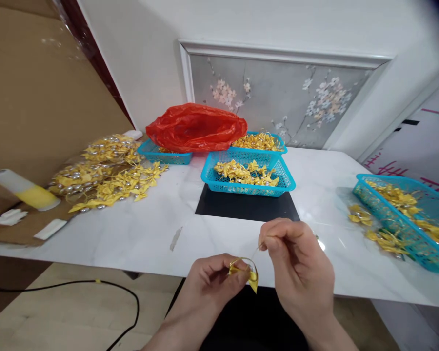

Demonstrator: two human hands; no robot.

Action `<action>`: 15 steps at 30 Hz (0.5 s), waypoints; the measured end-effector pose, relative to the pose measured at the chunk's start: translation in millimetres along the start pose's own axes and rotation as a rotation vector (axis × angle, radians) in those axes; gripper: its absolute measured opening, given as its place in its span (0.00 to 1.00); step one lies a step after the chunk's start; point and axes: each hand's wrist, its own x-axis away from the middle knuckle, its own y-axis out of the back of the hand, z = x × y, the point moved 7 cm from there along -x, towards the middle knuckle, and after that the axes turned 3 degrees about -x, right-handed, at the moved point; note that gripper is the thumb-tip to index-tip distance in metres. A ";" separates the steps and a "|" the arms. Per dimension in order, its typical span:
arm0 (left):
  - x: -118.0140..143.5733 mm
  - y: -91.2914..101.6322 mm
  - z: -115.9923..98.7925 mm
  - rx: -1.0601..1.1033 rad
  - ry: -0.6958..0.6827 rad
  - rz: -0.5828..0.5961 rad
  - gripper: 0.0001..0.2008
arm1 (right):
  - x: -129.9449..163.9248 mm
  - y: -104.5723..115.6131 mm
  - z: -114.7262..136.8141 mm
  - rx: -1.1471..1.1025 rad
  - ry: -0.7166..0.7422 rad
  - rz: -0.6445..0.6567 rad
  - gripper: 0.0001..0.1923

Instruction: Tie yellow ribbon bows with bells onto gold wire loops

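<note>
Near the table's front edge, my left hand [219, 280] pinches a small yellow ribbon ornament [253, 279] with a thin loop rising from it. Part of the ornament is hidden behind my thumb and fingers. To its right and a little higher, my right hand [296, 263] is closed, thumb against forefinger, on the end of a fine thread [256, 252]. This thread appears to run down toward the ornament. Beyond both hands, a blue basket [249, 190] holds several yellow ornaments [245, 173] with silvery beads.
The basket stands on a black mat [241, 207] on the white marbled table [139, 243]. A red plastic bag [197, 127] lies over another basket behind. Beaded yellow ornaments [109, 183] are heaped at left, near a tilted bottle [24, 190]. A blue basket [391, 222] stands at right.
</note>
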 end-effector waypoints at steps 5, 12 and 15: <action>-0.2 1.1 0.5 -0.076 0.001 -0.017 0.13 | -4.1 -2.2 -0.1 -0.290 -0.126 0.017 0.08; -2.2 2.2 -1.4 -0.110 0.013 -0.043 0.15 | -8.4 10.4 7.7 -0.343 -0.088 -0.098 0.07; -3.2 3.0 -3.6 -0.123 -0.003 -0.045 0.14 | -7.3 15.8 7.1 -0.346 -0.079 -0.140 0.07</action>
